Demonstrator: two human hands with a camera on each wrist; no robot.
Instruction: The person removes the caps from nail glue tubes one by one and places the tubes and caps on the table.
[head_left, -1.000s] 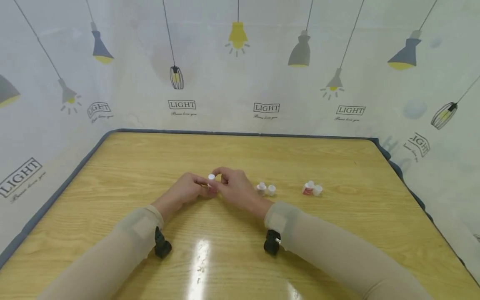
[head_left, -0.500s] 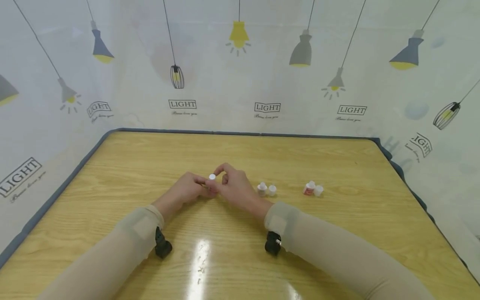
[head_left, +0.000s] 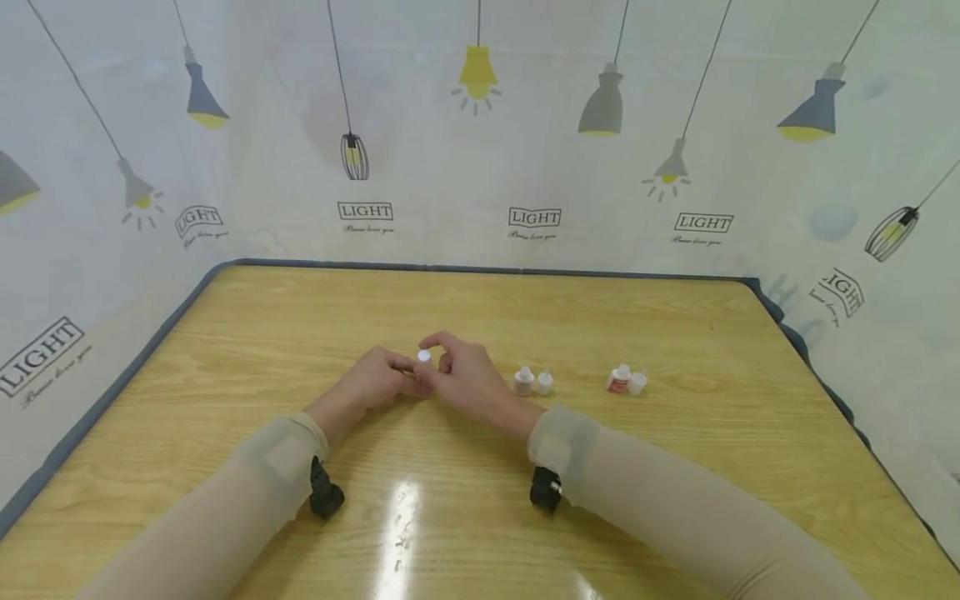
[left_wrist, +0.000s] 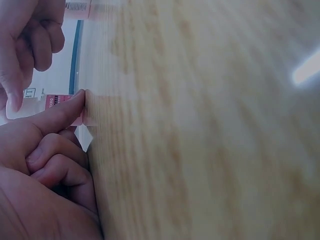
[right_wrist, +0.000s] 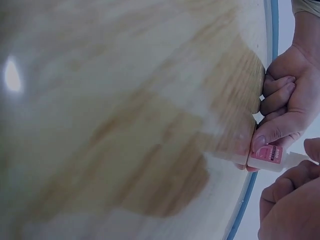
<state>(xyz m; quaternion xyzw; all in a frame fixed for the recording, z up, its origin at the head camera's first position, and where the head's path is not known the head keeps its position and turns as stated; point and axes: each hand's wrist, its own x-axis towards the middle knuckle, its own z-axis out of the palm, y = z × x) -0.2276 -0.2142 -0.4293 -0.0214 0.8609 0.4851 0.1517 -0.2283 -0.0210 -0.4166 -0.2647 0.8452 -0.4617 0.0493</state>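
Note:
A small bottle with a red-pink label stands upright on the wooden table. My left hand grips it low down, thumb on the label in the right wrist view. On its top sits a white cap. My right hand has its thumb and curled index finger about this cap, and its other fingers are folded in. In the left wrist view, the bottle shows partly behind the left hand's finger, with the right hand reaching in from above.
To the right stand a small white bottle with a loose white cap beside it, and a red-labelled bottle with another cap close by. A printed curtain surrounds the table.
The right index finger has shifted slightly at the cap. My left hand and the bottle stay in place, and so do the other bottles and caps.

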